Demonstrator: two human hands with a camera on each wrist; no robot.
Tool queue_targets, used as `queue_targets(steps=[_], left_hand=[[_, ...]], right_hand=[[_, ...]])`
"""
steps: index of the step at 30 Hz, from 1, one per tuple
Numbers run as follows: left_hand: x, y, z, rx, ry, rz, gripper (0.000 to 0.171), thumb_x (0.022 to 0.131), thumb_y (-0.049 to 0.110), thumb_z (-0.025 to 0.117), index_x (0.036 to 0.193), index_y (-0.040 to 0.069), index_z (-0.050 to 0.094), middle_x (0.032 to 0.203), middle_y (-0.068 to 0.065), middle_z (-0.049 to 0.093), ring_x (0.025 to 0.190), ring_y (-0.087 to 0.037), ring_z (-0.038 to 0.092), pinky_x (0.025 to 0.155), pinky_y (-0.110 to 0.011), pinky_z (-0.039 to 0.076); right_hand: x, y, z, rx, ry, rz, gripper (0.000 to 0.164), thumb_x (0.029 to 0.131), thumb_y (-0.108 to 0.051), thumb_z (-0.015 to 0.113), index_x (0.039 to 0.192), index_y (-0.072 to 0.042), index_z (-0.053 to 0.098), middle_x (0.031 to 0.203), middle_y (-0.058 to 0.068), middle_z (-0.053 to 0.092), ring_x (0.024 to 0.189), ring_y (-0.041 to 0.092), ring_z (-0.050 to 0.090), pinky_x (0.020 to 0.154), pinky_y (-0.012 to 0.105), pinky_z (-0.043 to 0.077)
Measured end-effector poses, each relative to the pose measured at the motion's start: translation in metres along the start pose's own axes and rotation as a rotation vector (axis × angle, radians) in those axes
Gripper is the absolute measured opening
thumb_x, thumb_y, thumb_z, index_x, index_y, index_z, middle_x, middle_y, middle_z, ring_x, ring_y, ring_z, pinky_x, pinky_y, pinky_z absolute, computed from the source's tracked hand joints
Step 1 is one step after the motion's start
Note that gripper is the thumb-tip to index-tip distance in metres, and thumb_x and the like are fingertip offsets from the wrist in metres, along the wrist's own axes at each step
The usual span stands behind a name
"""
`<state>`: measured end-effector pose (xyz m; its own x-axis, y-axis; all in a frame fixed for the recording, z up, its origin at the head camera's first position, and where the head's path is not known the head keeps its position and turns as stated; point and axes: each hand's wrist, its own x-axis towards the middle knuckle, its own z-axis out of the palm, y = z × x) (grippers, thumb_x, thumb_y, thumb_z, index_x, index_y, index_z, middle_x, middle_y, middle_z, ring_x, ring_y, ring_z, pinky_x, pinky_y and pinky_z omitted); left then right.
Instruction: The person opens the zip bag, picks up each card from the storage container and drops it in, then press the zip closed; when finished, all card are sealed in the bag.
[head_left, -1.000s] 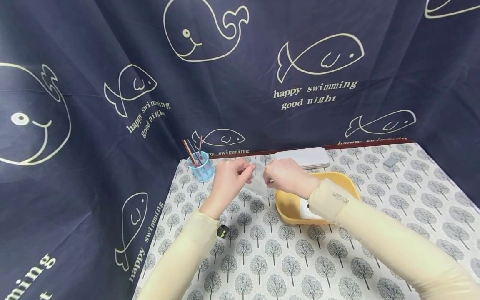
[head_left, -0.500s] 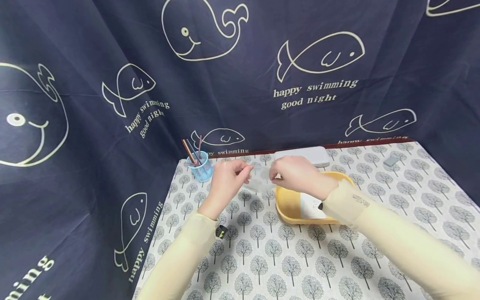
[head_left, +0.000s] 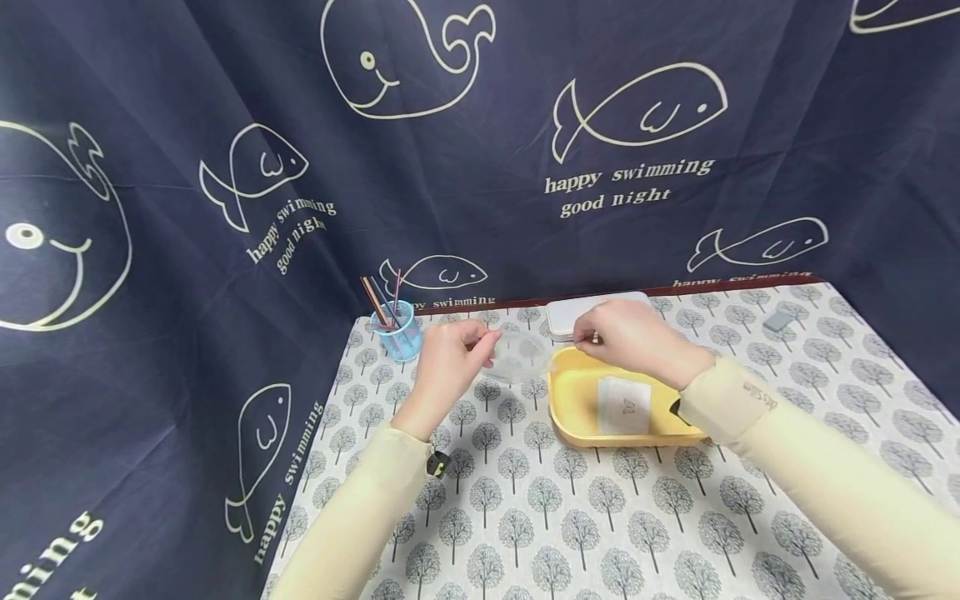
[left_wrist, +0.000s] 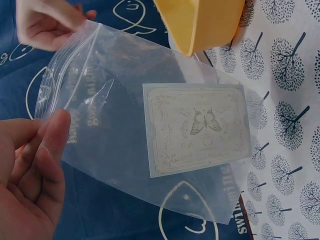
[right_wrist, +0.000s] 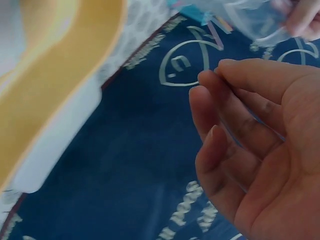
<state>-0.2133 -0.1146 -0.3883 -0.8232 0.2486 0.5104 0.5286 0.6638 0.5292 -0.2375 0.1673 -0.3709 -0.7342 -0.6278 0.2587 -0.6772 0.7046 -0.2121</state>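
Observation:
My left hand (head_left: 448,358) pinches the zip end of a clear zip bag (left_wrist: 120,65) between thumb and fingers. Inside the bag, toward its bottom, lies a pale card (left_wrist: 200,125) printed with a butterfly and an ornate border. In the head view the bag (head_left: 516,358) hangs just left of a yellow basket (head_left: 570,387). My right hand (head_left: 633,337) is above the basket's back rim, apart from the bag. The right wrist view shows its fingers (right_wrist: 220,95) loosely bent with nothing held. White papers or cards (head_left: 624,406) with a faint drawing lie in the basket.
A blue mesh cup (head_left: 400,337) with pencils stands at the table's back left corner. A white flat case (head_left: 566,317) lies behind the basket, partly covered by my right hand. Farther right rests a small grey block (head_left: 778,321). Dark curtains stand behind and left.
My right hand has moved from the bag's zip end rightward, over the basket, uncovering the white papers inside. The left hand stays nearly in place with the bag.

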Motion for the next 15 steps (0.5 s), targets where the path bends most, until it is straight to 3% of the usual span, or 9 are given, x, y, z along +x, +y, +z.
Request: queue_targets(steps=[9,15], left_hand=[[-0.002,-0.001,-0.001,-0.006,0.006,0.012,0.022,0.098,0.017,0.075,0.076,0.014,0.075,0.063,0.009,0.070,0.055,0.001,0.061,0.050,-0.024,0.048],[-0.004,-0.001,-0.002,0.000,0.012,0.026,0.023,0.098,0.017,0.075,0.075,0.015,0.075,0.062,0.010,0.069,0.053,0.002,0.059,0.050,-0.024,0.047]], right_hand=[[-0.017,0.038,0.023,0.012,-0.070,0.074,0.019,0.085,-0.003,0.077,0.074,-0.019,0.073,0.074,-0.011,0.068,0.069,0.014,0.060,0.070,0.044,0.055],[-0.025,0.058,0.041,-0.010,-0.150,0.107,0.021,0.083,-0.003,0.077,0.072,-0.020,0.070,0.068,-0.011,0.062,0.064,0.014,0.055,0.064,0.043,0.054]])
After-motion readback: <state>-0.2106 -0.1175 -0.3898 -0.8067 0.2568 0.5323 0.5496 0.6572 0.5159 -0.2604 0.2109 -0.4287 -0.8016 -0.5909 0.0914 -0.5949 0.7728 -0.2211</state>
